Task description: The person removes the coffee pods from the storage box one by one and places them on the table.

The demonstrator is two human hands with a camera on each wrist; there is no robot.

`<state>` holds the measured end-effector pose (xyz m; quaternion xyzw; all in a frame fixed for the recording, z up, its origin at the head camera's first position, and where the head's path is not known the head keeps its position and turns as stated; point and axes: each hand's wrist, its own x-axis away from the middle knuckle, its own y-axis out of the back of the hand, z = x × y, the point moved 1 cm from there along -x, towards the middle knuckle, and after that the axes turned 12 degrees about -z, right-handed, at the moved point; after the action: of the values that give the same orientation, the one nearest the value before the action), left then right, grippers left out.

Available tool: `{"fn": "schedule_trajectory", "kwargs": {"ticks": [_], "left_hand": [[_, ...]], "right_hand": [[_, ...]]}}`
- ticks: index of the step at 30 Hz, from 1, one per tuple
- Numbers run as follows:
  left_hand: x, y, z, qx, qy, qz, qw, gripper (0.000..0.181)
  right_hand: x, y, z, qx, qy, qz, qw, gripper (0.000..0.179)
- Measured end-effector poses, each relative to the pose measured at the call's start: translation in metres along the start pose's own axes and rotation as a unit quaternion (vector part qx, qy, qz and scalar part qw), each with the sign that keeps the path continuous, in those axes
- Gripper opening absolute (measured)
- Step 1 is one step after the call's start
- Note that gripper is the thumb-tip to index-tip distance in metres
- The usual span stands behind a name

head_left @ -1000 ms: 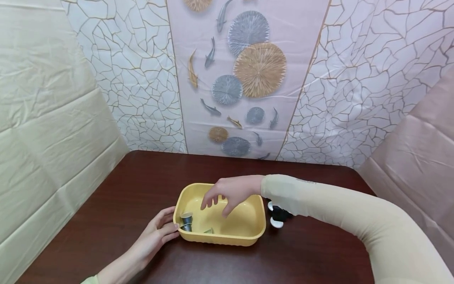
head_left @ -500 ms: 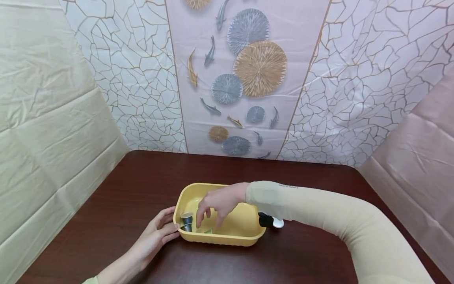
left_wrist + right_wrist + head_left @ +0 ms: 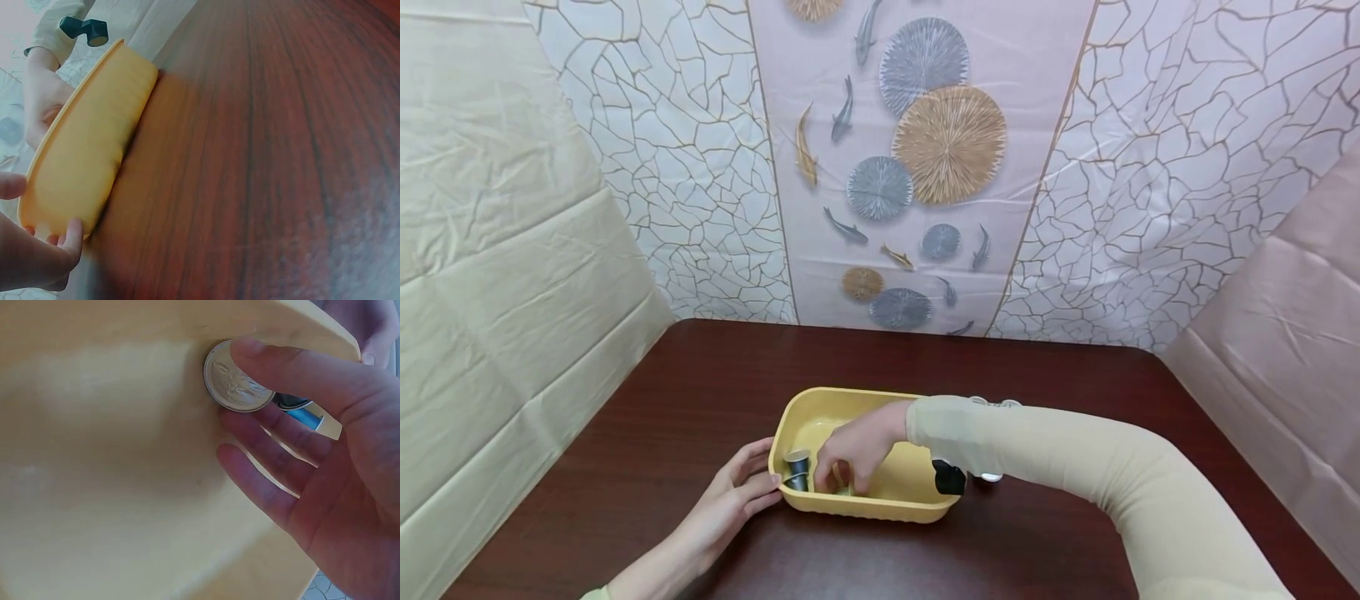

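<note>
A yellow plastic basin point(image 3: 895, 510) stands on the table. My left hand point(image 3: 733, 492) holds its left end, thumb over the rim and fingers against the outer wall point(image 3: 87, 156). Inside the basin, my right hand point(image 3: 853, 454) reaches down near the front wall. Between its thumb and fingers it pinches a small coffee capsule with a round embossed foil lid point(image 3: 234, 381). Dark capsules point(image 3: 798, 468) lie at the basin's left end, by the left thumb. One blue capsule point(image 3: 305, 417) shows behind the right hand's fingers.
The dark reddish-brown wooden table point(image 3: 700, 400) surrounds the basin. A black device point(image 3: 949, 477) hangs under the right sleeve point(image 3: 1045, 442), close to the basin's right end. Patterned cloth point(image 3: 880, 250) hangs behind the table, with plain cloth at the sides.
My right hand has moved left and down inside the basin, and its fingers have come together around the coffee capsule near the front wall. The left hand stays on the rim.
</note>
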<state>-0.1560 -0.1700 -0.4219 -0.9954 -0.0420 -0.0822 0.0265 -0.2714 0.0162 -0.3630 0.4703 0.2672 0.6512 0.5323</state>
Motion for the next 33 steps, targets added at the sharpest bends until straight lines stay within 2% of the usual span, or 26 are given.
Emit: {"fn": "schedule_trajectory", "kwargs": {"ticks": [7,19,28,33], "left_hand": [[-0.001,0.0,-0.001,0.002,0.004,0.002,1.0,0.064],[0.001,0.0,-0.002,0.001,0.003,0.004,1.0,0.065],[0.005,-0.002,-0.003,0.003,-0.001,-0.008,1.0,0.064],[0.007,-0.004,-0.003,0.003,-0.003,-0.024,0.9997,0.062]], "right_hand": [[-0.002,-0.002,-0.002,-0.015,-0.013,0.001,0.9998,0.028],[0.002,0.005,-0.005,-0.077,-0.058,-0.023,0.9951,0.028],[0.012,0.018,-0.001,-0.053,-0.081,-0.068,0.993,0.029],[0.018,0.024,0.004,-0.061,-0.072,-0.087,0.9918,0.029]]}}
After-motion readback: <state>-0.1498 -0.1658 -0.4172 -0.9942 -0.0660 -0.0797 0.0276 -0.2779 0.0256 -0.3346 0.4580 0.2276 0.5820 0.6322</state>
